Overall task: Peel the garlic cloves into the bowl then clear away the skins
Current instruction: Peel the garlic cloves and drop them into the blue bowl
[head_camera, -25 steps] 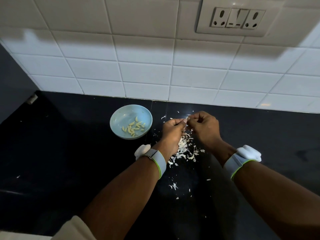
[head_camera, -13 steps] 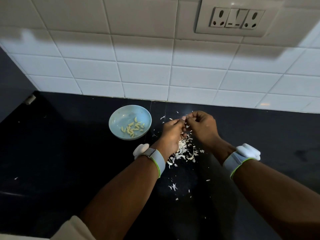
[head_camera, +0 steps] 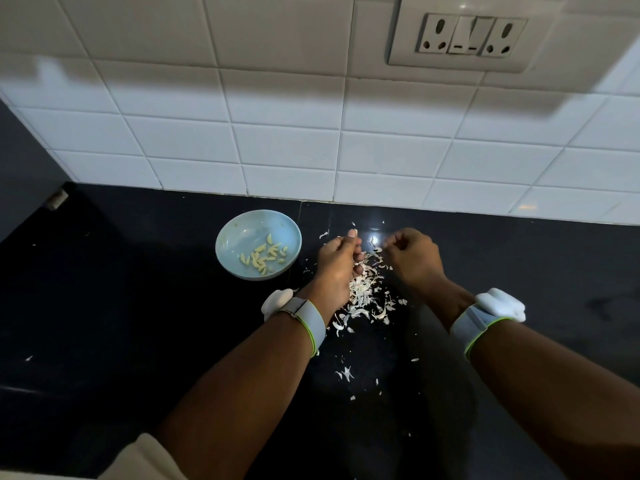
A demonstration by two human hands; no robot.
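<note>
Your left hand (head_camera: 337, 261) sits just right of centre on the black countertop (head_camera: 138, 323), fingers curled in with the thumb tip raised at its 12 o'clock; whether a garlic clove is pinched inside the curl cannot be told from here. Your right hand (head_camera: 412, 258) is at the left hand's 3 o'clock, a small gap between them, its fingers also curled — what they hold, if anything, is hidden.

The pale blue bowl (head_camera: 239, 223) lies at the left hand's 9 o'clock, just beside it and not touching, with a cluster of peeled garlic cloves (head_camera: 263, 259) lying toward its near-right side. The garlic skins (head_camera: 367, 296) are heaped between and under your two hands, running down toward 6 o'clock between the wrists, with a few loose flakes (head_camera: 346, 374) farther along the counter toward you.

Each wrist carries a grey band with a white sensor — left wristband (head_camera: 310, 322), right wristband (head_camera: 474, 322). A socket panel (head_camera: 471, 38) is set in the white tiled wall (head_camera: 277, 150) at 1 o'clock.
</note>
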